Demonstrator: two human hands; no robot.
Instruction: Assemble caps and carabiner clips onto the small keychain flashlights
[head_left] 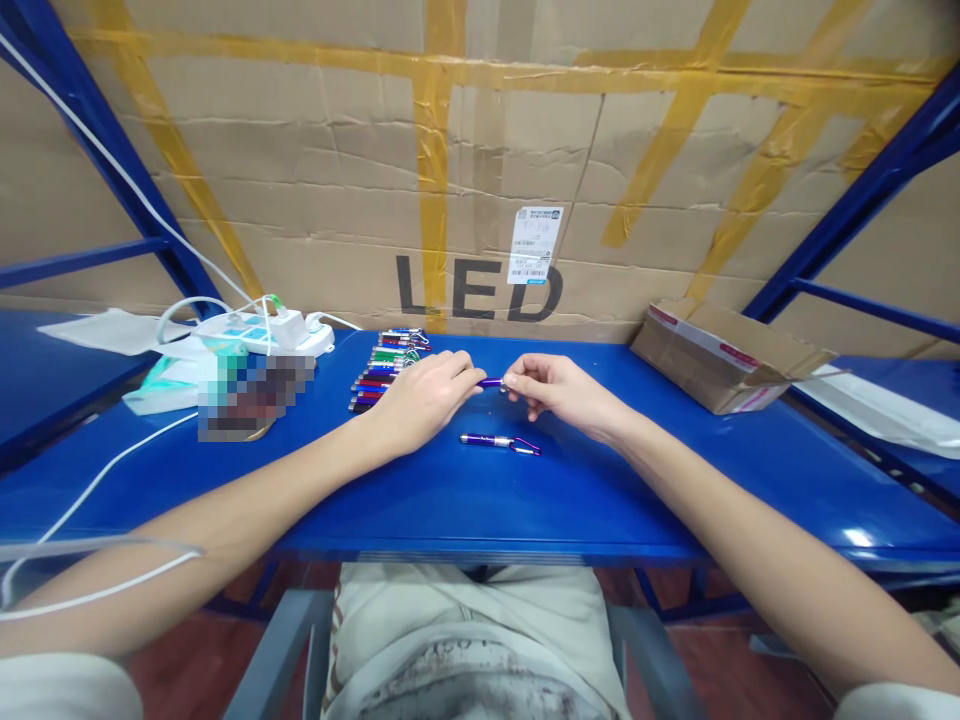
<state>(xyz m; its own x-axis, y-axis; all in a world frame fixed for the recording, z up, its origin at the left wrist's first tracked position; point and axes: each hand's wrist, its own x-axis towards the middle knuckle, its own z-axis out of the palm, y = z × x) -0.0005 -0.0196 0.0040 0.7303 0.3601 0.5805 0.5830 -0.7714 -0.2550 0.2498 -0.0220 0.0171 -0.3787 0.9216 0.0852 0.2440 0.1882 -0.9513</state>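
Note:
Between my two hands is a short purple metal tube [492, 383], which looks like a keychain penlight. My left hand [439, 390] pinches its left end, and the fingers of my right hand [551, 390] close on its right end. Both hands hover just over the blue table, and my fingers hide most of the tube's ends. Just below them lies a purple penlight [486, 440] with a silver band and a purple carabiner clip at its right end. Partly behind my left hand, several similar penlights [386, 365] in red, blue, green and purple lie in a row.
A white power strip [292, 335] with plugs and cables stands at the back left, beside a plastic packet [176, 380] and a blurred-out object [255, 400]. An open cardboard box [720, 365] sits at the back right. A large taped carton [337, 180] forms the back wall.

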